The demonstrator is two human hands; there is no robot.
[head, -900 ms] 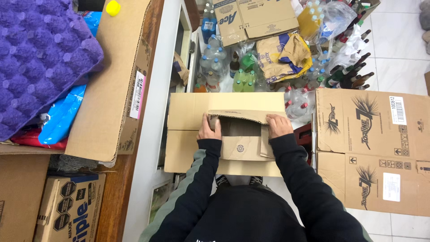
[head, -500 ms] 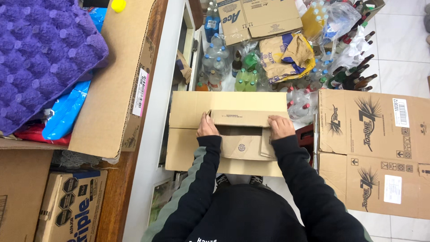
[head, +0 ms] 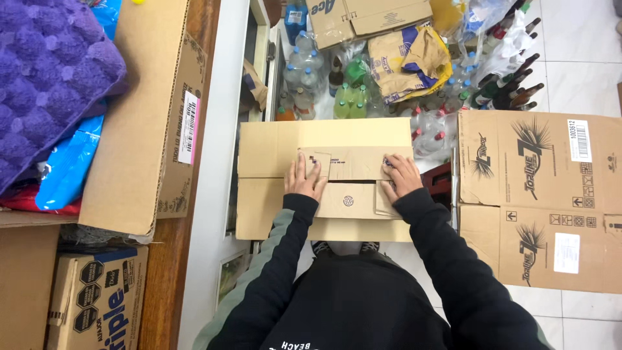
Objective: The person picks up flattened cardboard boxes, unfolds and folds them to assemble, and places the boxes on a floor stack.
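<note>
Right below the camera, the person's dark sleeves reach forward to a plain cardboard box (head: 272, 155), and everything else sits around that box. Its top flaps are folded inward, and both hands lie on them. The left hand (head: 304, 178) is spread flat, palm down, fingers loose and pressing on the inner flap, gripping nothing. The right hand (head: 400, 176) rests at the flap's right edge, fingers slightly curled over the cardboard; whether it pinches the edge or only presses on it, I cannot tell.

Just right of the box lies a larger printed carton (head: 538, 194), flat on the white tiled floor (head: 576, 58), its flaps closed. Left of the box runs a white shelf edge, and beyond that a big open carton (head: 149, 116) holding a purple egg tray (head: 45, 71) with blue plastic wrap (head: 71, 162) beneath it. Near the lower left of the box stands a small printed carton (head: 97, 291).

Beyond the box, clear and green plastic bottles (head: 324, 84) crowd together, next to a crumpled brown paper bag (head: 408, 58). Dark glass bottles (head: 512, 84) lie to the far right, and another carton (head: 369, 16) sits farthest off.
</note>
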